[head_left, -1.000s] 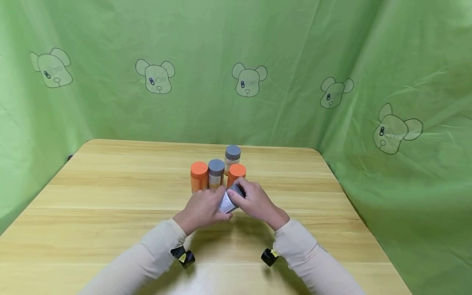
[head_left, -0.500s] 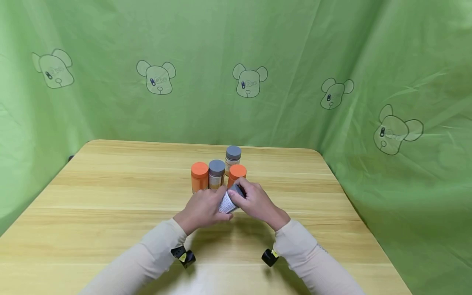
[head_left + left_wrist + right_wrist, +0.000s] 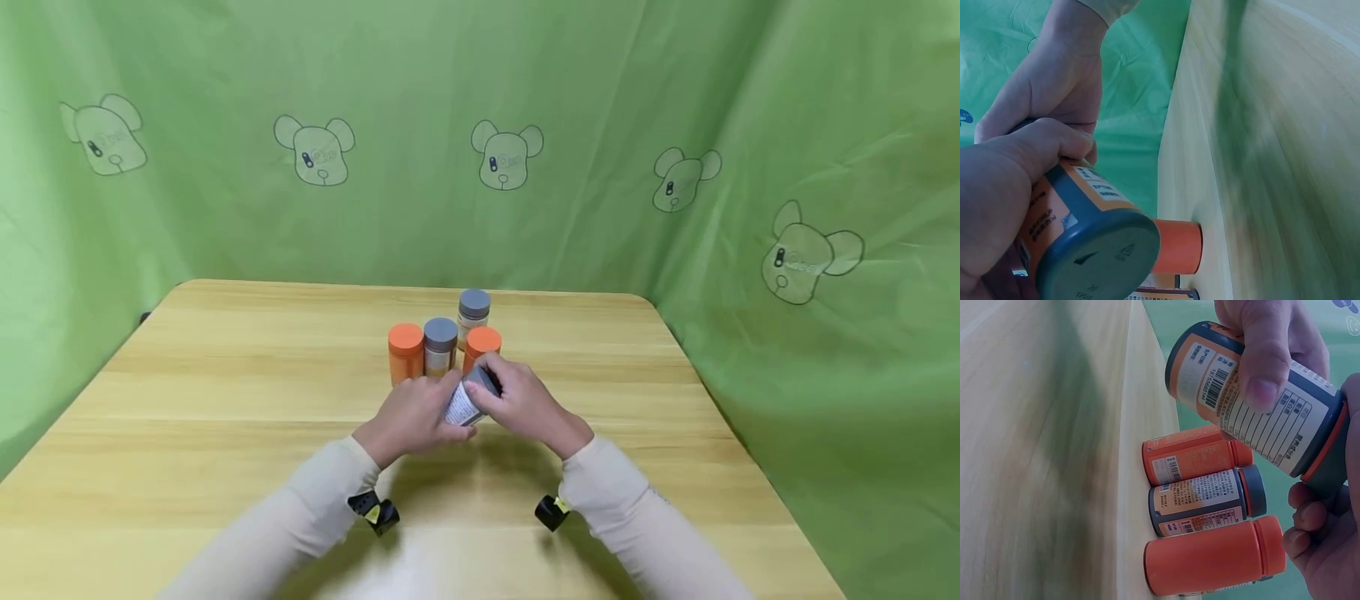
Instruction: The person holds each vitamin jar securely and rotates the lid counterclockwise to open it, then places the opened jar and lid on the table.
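Both hands hold one bottle (image 3: 462, 407) with a grey lid, tilted above the table. My left hand (image 3: 415, 419) grips its body, with the thumb lying across the printed label in the right wrist view. At the other end, my right hand (image 3: 528, 407) has its fingers curled around the lid (image 3: 1329, 478). The dark base (image 3: 1100, 256) faces the left wrist camera. Just beyond the hands stand an orange bottle (image 3: 406, 360), a grey-lidded bottle (image 3: 440, 340) and another orange bottle (image 3: 483, 342), the last partly hidden by my right hand.
A second grey-lidded bottle (image 3: 473, 310) stands upright behind the others. Everything rests on a light wooden table (image 3: 225, 400). Green curtains (image 3: 405, 217) printed with mouse heads hang behind and beside it. A small black camera (image 3: 552, 512) hangs at each wrist.
The head view has tilted slightly, so the table sits a little higher in it. Both hands keep their hold on the tilted bottle, almost in the same place. The standing bottles have not moved.
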`<move>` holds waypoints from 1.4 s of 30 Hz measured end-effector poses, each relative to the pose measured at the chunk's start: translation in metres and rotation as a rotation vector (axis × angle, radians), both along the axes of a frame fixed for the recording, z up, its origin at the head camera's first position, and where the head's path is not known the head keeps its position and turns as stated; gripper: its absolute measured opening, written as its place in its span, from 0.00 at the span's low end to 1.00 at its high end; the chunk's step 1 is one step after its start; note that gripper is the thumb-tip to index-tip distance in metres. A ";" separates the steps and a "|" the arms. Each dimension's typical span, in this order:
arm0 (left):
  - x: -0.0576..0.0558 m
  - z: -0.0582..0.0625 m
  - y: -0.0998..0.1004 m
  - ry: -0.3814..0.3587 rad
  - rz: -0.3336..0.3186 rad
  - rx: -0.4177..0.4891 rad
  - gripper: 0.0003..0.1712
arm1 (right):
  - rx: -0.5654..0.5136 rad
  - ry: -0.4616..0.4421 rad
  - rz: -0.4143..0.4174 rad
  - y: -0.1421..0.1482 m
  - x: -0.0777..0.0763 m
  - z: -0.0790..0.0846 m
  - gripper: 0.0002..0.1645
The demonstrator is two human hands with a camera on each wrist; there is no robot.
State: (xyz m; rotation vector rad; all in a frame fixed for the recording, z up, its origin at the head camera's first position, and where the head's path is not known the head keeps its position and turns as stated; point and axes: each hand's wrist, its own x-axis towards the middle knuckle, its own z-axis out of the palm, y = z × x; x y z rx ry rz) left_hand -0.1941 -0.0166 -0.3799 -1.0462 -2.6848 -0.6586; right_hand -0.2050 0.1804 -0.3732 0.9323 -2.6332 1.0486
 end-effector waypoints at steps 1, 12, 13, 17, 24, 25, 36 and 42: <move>0.000 0.001 0.000 -0.020 0.000 0.003 0.32 | 0.001 0.005 0.008 0.000 0.000 0.001 0.08; 0.000 0.005 -0.003 -0.017 -0.017 0.025 0.31 | -0.041 -0.037 0.061 0.001 0.000 0.006 0.11; -0.001 0.005 -0.003 -0.008 -0.019 0.027 0.31 | -0.040 -0.037 0.065 0.001 -0.001 0.006 0.11; -0.002 0.005 -0.003 0.012 -0.022 0.017 0.30 | -0.037 -0.034 0.087 0.003 -0.002 0.007 0.10; -0.002 0.006 -0.003 0.017 -0.012 -0.012 0.30 | -0.034 -0.024 0.095 0.003 -0.002 0.005 0.11; -0.002 0.005 -0.003 0.017 -0.009 -0.015 0.30 | -0.030 -0.021 0.093 0.003 -0.002 0.005 0.11; -0.003 0.003 -0.003 0.022 0.004 -0.030 0.33 | 0.024 -0.070 0.121 0.007 0.001 0.013 0.19; -0.003 0.002 -0.002 0.041 0.012 -0.017 0.31 | 0.050 -0.045 0.129 0.009 -0.001 0.015 0.23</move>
